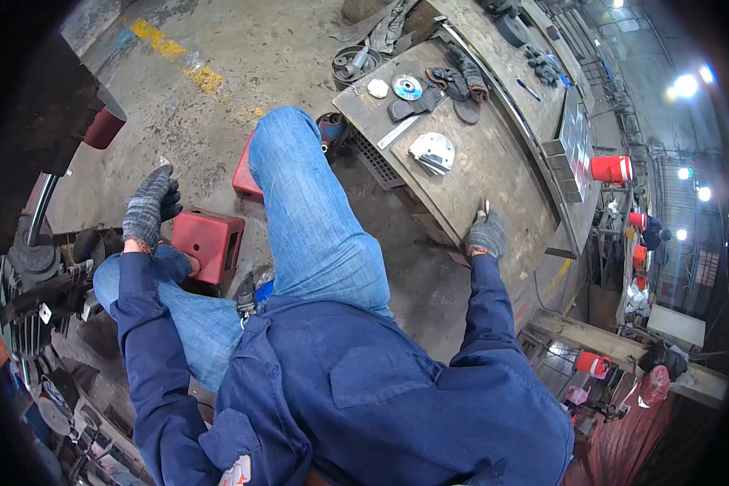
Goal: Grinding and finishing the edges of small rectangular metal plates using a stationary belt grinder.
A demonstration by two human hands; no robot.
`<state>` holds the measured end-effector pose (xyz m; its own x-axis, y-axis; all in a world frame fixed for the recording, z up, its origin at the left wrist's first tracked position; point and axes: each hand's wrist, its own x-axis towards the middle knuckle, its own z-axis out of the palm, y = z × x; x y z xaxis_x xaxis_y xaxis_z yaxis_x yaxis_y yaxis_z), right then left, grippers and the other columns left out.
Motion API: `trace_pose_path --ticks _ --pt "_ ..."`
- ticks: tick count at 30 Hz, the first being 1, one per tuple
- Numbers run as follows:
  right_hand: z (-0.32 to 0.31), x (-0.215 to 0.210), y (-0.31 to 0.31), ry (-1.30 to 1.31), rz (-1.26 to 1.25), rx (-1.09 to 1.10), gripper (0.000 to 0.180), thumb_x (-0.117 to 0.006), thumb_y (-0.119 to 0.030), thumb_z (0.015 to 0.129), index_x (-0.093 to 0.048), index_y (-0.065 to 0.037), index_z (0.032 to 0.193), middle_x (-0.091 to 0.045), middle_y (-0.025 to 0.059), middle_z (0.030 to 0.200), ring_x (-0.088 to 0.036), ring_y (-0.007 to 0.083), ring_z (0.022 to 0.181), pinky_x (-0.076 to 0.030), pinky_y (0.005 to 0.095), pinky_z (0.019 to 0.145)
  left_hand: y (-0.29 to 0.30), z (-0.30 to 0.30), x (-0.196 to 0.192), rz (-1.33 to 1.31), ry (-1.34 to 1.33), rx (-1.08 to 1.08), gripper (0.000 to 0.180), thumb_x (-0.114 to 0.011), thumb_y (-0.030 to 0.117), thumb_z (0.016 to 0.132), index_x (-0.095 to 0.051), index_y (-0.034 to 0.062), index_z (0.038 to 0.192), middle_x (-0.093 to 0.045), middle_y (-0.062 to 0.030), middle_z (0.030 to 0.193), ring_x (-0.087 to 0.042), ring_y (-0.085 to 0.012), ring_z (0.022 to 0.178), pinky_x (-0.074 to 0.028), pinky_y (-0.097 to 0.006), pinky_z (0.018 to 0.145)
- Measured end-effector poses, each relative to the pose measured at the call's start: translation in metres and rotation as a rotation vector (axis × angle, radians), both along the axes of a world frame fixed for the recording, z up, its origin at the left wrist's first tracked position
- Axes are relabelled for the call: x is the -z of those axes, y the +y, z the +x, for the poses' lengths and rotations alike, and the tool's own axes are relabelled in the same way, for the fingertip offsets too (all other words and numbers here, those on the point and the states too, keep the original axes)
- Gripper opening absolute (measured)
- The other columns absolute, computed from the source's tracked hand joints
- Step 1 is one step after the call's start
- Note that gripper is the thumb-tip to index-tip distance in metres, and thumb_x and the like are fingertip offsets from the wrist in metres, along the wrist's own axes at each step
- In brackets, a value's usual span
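My left hand (149,209), in a grey knit glove, hangs above the floor beside a red plastic stool (209,243). It holds nothing visible, and its fingers stretch forward with the thumb side apart. At the near part of the worktable (502,178), my right hand (488,236), also gloved, is closed on a small pale slim piece (484,207). The piece is too small to name. Farther up the table lies a shiny curved metal part (432,153). Behind it are a flat metal strip (398,132), a round disc (407,87) and dark work gloves (460,74).
A second red stool (249,170) stands by my knee. Dark machinery (34,275) is close on my left. A rectangular metal block (571,150) and a red bucket (611,169) are to the right of the table. A perforated crate (374,159) sits under the table's left edge.
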<state>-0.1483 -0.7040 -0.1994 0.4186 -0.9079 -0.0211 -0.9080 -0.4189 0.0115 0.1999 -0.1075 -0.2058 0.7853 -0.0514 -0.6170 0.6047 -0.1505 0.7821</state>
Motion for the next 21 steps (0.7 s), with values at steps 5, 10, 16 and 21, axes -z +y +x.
trace_pose_path --ticks 5,10,16,21 --pt "0.013 -0.003 0.013 0.106 0.023 -0.019 0.048 -0.054 -0.040 0.097 -0.061 -0.015 0.137 -0.068 0.0215 0.123 -0.064 0.0421 0.115 -0.050 0.0523 0.097 0.003 0.002 0.013 0.008 -0.025 0.027 0.047 -0.072 0.046 0.092 -0.066 0.0165 0.128 -0.069 -0.0006 0.096 -0.065 -0.0159 0.082 -0.057 -0.034 0.071" --pt "0.068 -0.036 0.009 0.304 0.259 -0.115 0.064 -0.062 -0.040 0.090 -0.051 -0.015 0.148 -0.062 0.0263 0.133 -0.059 0.0434 0.124 -0.046 0.0483 0.107 0.001 -0.002 0.008 0.021 -0.034 0.043 0.039 -0.069 0.040 0.096 -0.069 0.0172 0.127 -0.070 -0.0007 0.101 -0.067 -0.0128 0.081 -0.060 -0.031 0.069" --pt "0.154 -0.035 0.008 0.008 0.136 -0.848 0.097 -0.082 -0.045 0.075 -0.041 -0.003 0.152 -0.049 0.0246 0.149 -0.048 0.0396 0.138 -0.040 0.0426 0.113 0.020 -0.002 0.038 0.792 -0.702 0.653 0.040 -0.052 0.041 0.103 -0.071 0.0105 0.122 -0.074 -0.0082 0.109 -0.070 -0.0250 0.091 -0.055 -0.037 0.087" --pt "0.191 -0.030 0.015 0.065 0.558 -0.974 0.052 -0.086 -0.015 0.069 -0.060 -0.003 0.113 -0.072 0.0117 0.104 -0.069 0.0250 0.092 -0.056 0.0377 0.080 0.007 -0.016 0.020 0.602 -0.501 0.657 0.048 -0.055 0.044 0.093 -0.072 0.0103 0.123 -0.070 -0.0184 0.122 -0.066 -0.0371 0.115 -0.050 -0.045 0.099"
